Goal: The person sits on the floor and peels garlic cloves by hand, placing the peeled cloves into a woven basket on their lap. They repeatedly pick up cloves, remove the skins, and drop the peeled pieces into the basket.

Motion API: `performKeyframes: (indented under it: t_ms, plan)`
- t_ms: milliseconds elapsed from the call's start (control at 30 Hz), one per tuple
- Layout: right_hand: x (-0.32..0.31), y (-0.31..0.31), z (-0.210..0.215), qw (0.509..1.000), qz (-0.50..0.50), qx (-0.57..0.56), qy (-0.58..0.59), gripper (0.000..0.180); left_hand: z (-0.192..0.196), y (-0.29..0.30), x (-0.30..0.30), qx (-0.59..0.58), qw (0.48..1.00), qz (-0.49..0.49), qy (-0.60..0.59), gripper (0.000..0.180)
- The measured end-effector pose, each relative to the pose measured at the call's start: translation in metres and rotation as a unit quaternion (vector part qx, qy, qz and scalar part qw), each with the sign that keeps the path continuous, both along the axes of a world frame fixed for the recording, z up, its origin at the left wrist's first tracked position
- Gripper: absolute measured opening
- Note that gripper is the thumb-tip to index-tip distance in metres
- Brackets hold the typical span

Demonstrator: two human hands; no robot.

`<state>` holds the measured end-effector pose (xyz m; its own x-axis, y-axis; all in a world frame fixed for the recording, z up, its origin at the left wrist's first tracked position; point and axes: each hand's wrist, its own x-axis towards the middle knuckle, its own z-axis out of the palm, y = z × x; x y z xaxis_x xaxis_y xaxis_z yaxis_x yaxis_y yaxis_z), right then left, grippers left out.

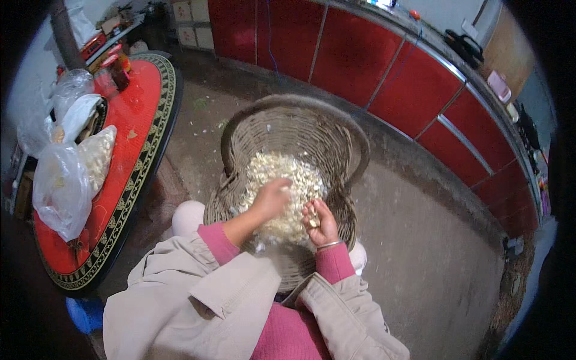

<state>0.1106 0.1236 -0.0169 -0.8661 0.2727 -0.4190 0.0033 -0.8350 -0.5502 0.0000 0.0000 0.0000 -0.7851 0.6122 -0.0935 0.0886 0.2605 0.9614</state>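
A large wicker basket [300, 129] with a thick arched handle stands on the floor between my knees. Many small pale pieces [264, 171], looking like garlic cloves with papery skins, fill its middle. Over the heap is my left hand [273, 198], smeared by motion, so its fingers cannot be made out. My right hand [324, 225], palm turned up and fingers curled, holds a few of the cloves [312, 218] near the basket's right side. A bracelet circles the right wrist. The basket's near part is partly hidden by my forearms.
Left of me is a table [139, 84] with a red top and patterned dark border. On it lie a clear plastic bag [63, 192], a bag of pale pieces [99, 153] and red-lidded jars [114, 72]. Red cabinets [360, 54] curve along the far and right sides.
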Motion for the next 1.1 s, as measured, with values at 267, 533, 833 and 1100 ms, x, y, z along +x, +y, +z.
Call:
performKeyframes:
  t_ms: [267,533,833,1100]
  plan:
    - [0.005,-0.003,0.003,1.000,-0.025,-0.017,-0.007,0.021,0.020,0.002,0.003,-0.242,0.908,-0.053,0.337,0.025]
    - [0.002,-0.009,0.003,1.000,0.021,0.000,0.002,0.013,0.023,0.005,0.011,-0.086,0.931,-0.110,0.338,0.042]
    - [-0.001,-0.005,-0.018,0.998,0.044,-0.045,0.025,0.041,0.044,0.019,0.042,-0.066,0.917,-0.185,0.347,0.043]
    - [-0.001,-0.004,-0.021,0.997,0.022,-0.072,0.023,0.034,0.027,0.020,0.038,0.000,0.955,-0.074,0.288,0.027]
